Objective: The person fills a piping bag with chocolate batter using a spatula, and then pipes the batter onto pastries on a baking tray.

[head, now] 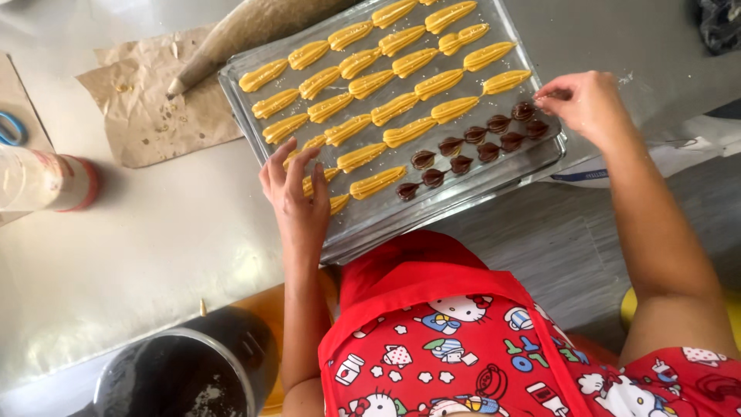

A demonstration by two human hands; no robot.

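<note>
Near edge: a black-lined round metal pot [185, 378] stands at the near left, below the table edge, and the person's red printed apron [463, 340] fills the near middle.
Left hand: the left hand [297, 193] lies flat with fingers spread on the near left corner of the shallow rectangular metal baking tray [370, 220], gripping nothing, fingertips over the nearest dough.
Tray position: it sits tilted on the steel worktable [139, 255], its near right corner overhanging the table edge towards the apron.
Dark pieces: small chocolate-brown piped dough drops [463, 150] run in two short rows along the near right of the tray.
Right hand: the right hand [583, 100] has fingertips pinched together at the far end of those rows; whether it holds anything I cannot tell.
Yellow pieces: long ridged yellow piped dough strips [386, 77] cover the rest.
Handling: the raw dough looks soft and easily smeared, so the stiff tray rim is the safer hold.
Room: bare steel lies to the left.
Far left: crumpled brown paper [147, 116] and a filled piping bag [239, 31].
</note>
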